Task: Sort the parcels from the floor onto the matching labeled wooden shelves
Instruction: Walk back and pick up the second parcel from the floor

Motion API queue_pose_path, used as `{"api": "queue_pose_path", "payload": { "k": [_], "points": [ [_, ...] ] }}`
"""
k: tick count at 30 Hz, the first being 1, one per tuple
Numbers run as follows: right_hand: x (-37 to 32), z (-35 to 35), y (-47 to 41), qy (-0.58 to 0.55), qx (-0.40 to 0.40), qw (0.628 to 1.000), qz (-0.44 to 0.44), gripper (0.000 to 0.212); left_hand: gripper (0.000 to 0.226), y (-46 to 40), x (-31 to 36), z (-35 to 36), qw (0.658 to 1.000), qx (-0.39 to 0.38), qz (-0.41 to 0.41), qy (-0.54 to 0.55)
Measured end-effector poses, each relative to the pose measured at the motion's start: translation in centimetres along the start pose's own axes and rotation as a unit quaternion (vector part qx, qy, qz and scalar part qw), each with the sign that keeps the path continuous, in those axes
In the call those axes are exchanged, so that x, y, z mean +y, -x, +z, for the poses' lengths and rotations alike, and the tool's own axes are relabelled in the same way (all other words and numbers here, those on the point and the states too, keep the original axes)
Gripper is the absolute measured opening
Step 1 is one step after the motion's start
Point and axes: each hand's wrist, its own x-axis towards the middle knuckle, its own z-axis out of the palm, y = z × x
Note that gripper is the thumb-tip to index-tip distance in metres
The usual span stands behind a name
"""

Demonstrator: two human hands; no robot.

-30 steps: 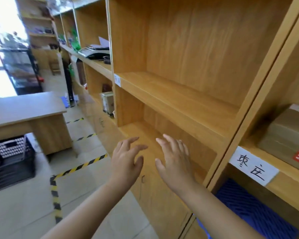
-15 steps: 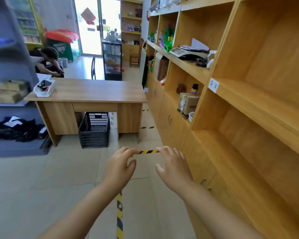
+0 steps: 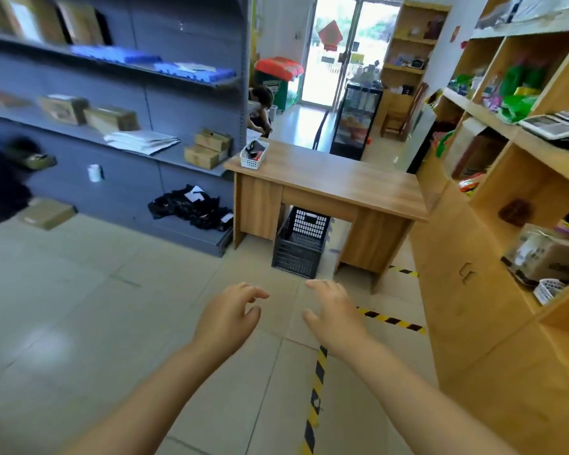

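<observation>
The view has swung from the wooden shelves (image 3: 493,205) toward the grey rack (image 3: 119,133); left hand (image 3: 225,318) and right hand (image 3: 334,318) stay empty, fingers loosely apart; no writing is legible.

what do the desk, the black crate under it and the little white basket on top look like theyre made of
Desk: wood or wood-look laminate, going by the printed-looking grain and smooth matte top; which one is unclear. Black crate: moulded plastic by its look, with a lattice of holes in its walls. White basket: likely plastic too, thin perforated sides, though it is small and slightly blurred.
</observation>
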Motion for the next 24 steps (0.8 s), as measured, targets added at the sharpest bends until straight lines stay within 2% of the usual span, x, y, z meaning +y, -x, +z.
{"api": "queue_pose_path", "payload": {
  "k": [11, 24],
  "points": [
    [-7.8, 6.3, -9.1, -0.024, -0.109, 0.988, -0.105, 0.051, 0.026, 0.3, -9.7, -6.0, 0.988, 0.07, -0.132, -0.044],
    [-12.2, 9.8, -22.1, -0.013, -0.189, 0.955, -0.23, 0.053, 0.023, -3.7, -15.2, -8.9, 0.945, 0.14, -0.294, -0.041]
  ]
}}
